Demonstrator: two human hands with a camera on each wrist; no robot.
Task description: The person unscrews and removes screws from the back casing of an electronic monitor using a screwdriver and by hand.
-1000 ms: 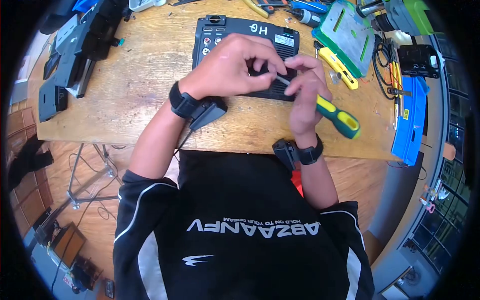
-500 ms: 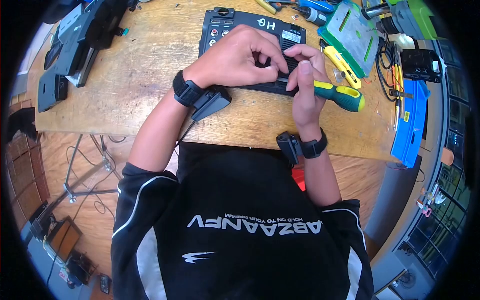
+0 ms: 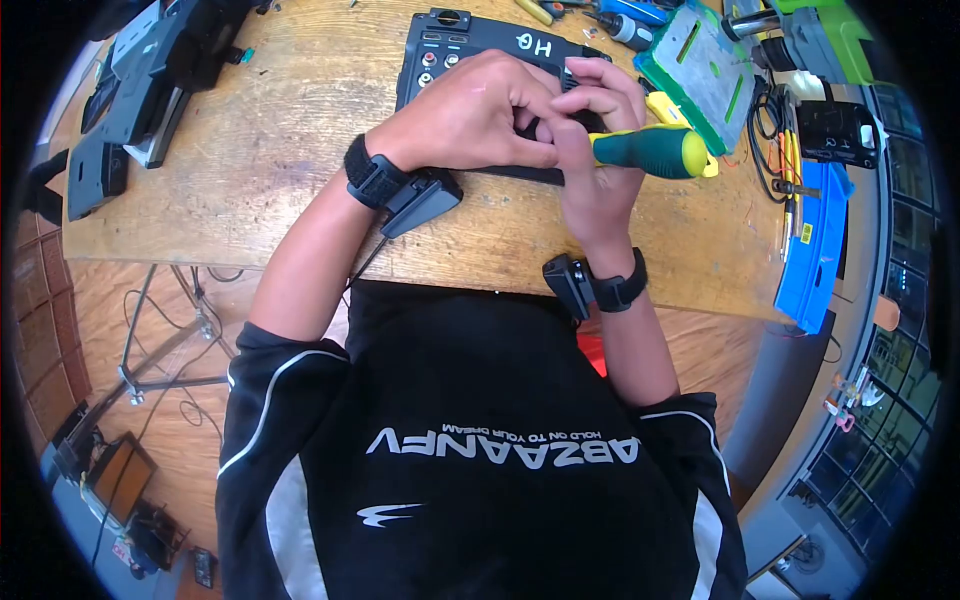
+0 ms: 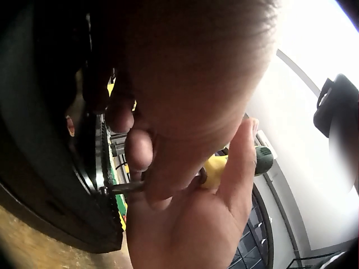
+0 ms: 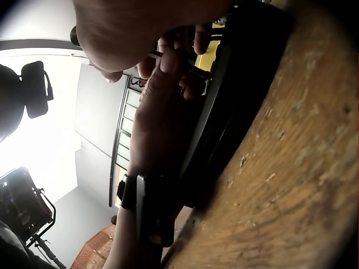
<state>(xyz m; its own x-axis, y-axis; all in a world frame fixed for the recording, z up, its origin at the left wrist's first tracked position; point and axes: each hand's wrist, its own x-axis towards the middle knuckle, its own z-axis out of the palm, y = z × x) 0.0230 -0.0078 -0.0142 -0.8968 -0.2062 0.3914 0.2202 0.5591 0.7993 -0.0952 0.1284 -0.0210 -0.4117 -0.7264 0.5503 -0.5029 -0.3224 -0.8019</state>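
Note:
A black electronic device (image 3: 492, 38) with round sockets and white hand-written letters lies on the wooden table. Over its near right part, my left hand (image 3: 470, 115) pinches the shaft (image 4: 126, 188) of a screwdriver between thumb and finger. The tip meets a small screw (image 4: 104, 191) at the device's surface in the left wrist view. My right hand (image 3: 600, 170) grips the green-and-yellow screwdriver (image 3: 650, 150) by its handle, which points right. In the head view both hands hide the tip. The right wrist view shows my left fingers (image 5: 171, 61) close to the device's side.
Right of the device lie a yellow utility knife (image 3: 663, 107), a green-edged metal plate (image 3: 700, 75) and black cables (image 3: 768, 125). A blue tray (image 3: 815, 245) stands at the right edge. Black device housings (image 3: 150, 100) crowd the left side.
The screwdriver handle has swung from pointing down and right to pointing right, somewhat raised. My right hand has shifted up with it. My left hand stays over the device.

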